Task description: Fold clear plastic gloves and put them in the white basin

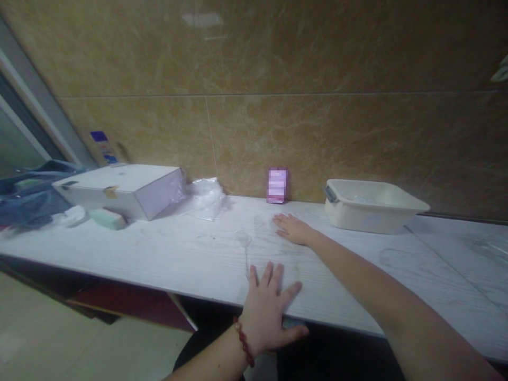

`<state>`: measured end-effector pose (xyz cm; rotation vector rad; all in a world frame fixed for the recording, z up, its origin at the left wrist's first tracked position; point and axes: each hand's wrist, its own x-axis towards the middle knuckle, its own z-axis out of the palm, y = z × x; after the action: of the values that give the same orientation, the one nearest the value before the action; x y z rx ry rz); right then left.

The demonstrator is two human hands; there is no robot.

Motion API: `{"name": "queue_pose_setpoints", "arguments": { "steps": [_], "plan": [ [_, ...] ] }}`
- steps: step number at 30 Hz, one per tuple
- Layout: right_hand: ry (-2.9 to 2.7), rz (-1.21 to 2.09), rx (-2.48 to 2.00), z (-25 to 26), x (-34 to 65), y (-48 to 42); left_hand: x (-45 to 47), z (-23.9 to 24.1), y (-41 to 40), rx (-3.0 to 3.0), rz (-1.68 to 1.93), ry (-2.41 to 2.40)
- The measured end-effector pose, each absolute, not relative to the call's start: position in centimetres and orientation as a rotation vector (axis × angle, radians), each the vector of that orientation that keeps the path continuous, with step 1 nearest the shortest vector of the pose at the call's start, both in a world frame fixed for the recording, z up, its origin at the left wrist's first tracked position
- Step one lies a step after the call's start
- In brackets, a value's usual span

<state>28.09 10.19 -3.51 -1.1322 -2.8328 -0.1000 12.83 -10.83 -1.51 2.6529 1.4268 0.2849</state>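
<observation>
Both palms lie flat, fingers spread, on the white counter [178,254] — the left hand [270,309] at its near edge, a red bead bracelet [244,341] on the wrist, the right hand [291,228] farther in, near a cream basin [413,203] and a small purple box [277,185] at the wall.

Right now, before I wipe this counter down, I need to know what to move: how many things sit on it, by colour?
On the counter:
White box: 1
Clear plastic bag: 1
Green block: 1
Pink pack: 1
Cream basin: 1
Blue cloth: 1
Total: 6
A pale scrap by the cloth is too blurred to count.
</observation>
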Motion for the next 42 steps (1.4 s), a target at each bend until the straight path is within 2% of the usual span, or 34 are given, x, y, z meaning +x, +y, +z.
{"name": "queue_pose_setpoints", "arguments": {
  "steps": [5,8,11,19,37,42],
  "plan": [
    [-2.604,-0.367,-1.394,-2.8,34.3,13.2,12.8,-1.5,-10.9,2.651,0.291,1.432],
    [-2.486,-0.400,-1.530,-2.1,36.2,14.0,12.8,-1.6,-10.8,2.640,0.297,1.424],
    [-2.483,-0.315,-1.504,-1.6,34.9,12.9,12.8,-1.6,-10.8,2.632,0.310,1.419],
    [-2.888,0.229,-0.955,-2.3,25.5,4.7,12.9,-1.5,-10.9,2.623,0.300,1.423],
    [-2.776,0.195,-1.213,-4.1,24.3,13.7,12.7,-2.3,-10.7,2.649,0.401,1.399],
    [-2.426,0.132,-1.360,-2.1,24.7,14.1,12.7,-2.3,-10.7,2.634,0.472,1.371]
  ]
}}
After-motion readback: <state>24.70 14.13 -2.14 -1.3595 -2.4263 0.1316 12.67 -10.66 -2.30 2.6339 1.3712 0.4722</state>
